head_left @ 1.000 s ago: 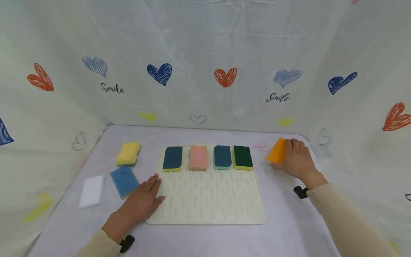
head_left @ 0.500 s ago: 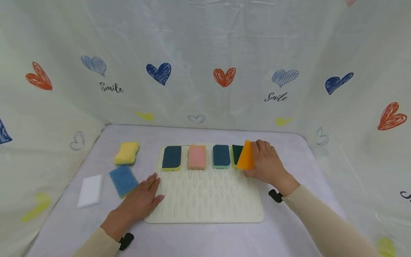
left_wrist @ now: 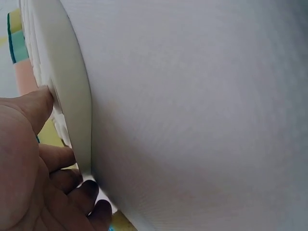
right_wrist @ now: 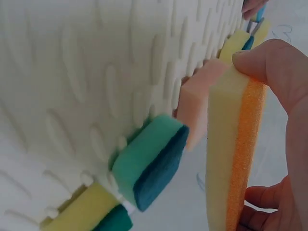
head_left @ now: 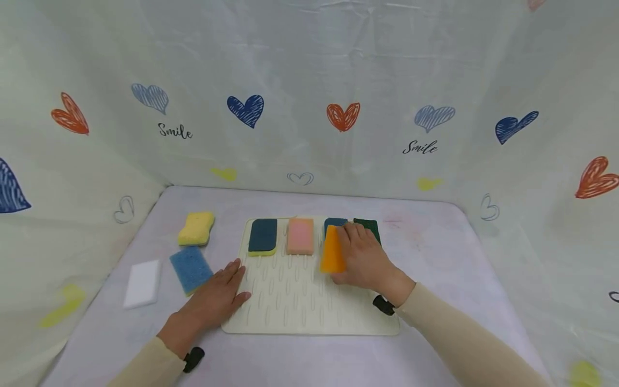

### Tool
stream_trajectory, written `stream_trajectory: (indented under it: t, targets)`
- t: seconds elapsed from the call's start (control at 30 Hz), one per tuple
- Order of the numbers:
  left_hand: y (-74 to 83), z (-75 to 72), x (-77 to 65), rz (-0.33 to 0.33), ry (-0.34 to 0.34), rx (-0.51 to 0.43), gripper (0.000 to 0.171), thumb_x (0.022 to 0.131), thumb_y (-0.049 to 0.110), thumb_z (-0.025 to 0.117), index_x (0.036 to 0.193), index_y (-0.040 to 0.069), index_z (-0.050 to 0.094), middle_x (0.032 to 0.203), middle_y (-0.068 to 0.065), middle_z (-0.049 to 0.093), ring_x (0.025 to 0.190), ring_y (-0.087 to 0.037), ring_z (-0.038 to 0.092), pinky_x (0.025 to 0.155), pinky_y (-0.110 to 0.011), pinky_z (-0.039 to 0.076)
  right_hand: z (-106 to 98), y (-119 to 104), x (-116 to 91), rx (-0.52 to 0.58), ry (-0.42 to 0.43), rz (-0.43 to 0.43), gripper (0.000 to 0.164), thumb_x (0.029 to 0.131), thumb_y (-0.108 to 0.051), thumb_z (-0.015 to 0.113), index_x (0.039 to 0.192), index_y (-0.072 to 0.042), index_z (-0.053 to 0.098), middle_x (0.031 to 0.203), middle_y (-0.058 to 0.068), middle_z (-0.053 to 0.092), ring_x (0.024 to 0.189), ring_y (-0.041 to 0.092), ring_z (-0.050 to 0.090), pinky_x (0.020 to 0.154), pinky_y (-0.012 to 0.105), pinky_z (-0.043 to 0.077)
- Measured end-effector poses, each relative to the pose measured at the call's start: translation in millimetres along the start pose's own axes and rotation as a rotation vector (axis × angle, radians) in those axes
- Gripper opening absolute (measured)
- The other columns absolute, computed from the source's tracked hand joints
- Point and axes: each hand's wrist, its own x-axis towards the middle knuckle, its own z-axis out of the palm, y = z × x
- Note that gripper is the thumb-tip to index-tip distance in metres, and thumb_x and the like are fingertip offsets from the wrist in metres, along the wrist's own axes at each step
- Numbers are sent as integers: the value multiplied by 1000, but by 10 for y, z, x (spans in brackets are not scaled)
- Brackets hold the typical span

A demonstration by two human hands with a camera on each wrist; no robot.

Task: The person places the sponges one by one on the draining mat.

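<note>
My right hand [head_left: 364, 260] grips an orange-and-cream sponge [head_left: 332, 250] over the right half of a cream ridged mat [head_left: 285, 301]. In the right wrist view the thumb lies on the end of that sponge [right_wrist: 231, 144]. Fingers of my left hand [head_left: 213, 298] rest, extended, on the mat's left edge. Along the mat's back edge sit a navy-topped yellow sponge [head_left: 263, 235], a pink sponge [head_left: 300, 236], a navy-topped teal sponge [right_wrist: 154, 159] and a dark green-topped yellow sponge [head_left: 369, 226]. In the head view my right hand partly hides the last two.
Left of the mat lie a yellow wavy-sided sponge [head_left: 196, 228], a blue-topped sponge [head_left: 191, 267] close to my left hand, and a white block [head_left: 142, 284]. A white curtain [head_left: 300, 70] with hearts hangs behind the table [head_left: 450, 258].
My right hand has carried the orange sponge leftward from the bare table on the right to above the mat. The left hand has stayed on the mat's left edge.
</note>
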Motion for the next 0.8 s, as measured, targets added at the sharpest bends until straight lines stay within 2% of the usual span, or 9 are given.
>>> stream_trajectory:
  t: [0.23,0.53,0.8]
  targets:
    - [-27,-8,11,4,-2,-4,73,107,39,63,159,-7,38,170,-26,30,156,-46,31,125,-59,33,91,-401,128,19,-49,-69,104,77,-68,80,145,4,49,138,22,55,124,37,54,109,49,51]
    - [-35,-23,16,-6,-45,-25,75,107,41,62,160,-6,37,171,-25,27,157,-45,31,126,-60,31,187,-956,263,1,-54,-192,100,79,-75,72,143,0,52,129,11,57,117,26,55,98,36,51]
    - [-64,-41,3,-2,-72,-35,75,107,42,61,162,-3,36,173,-23,26,156,-44,33,125,-61,32,258,-1280,362,-7,-87,-218,102,80,-80,68,144,-3,51,131,10,58,118,24,52,103,35,47]
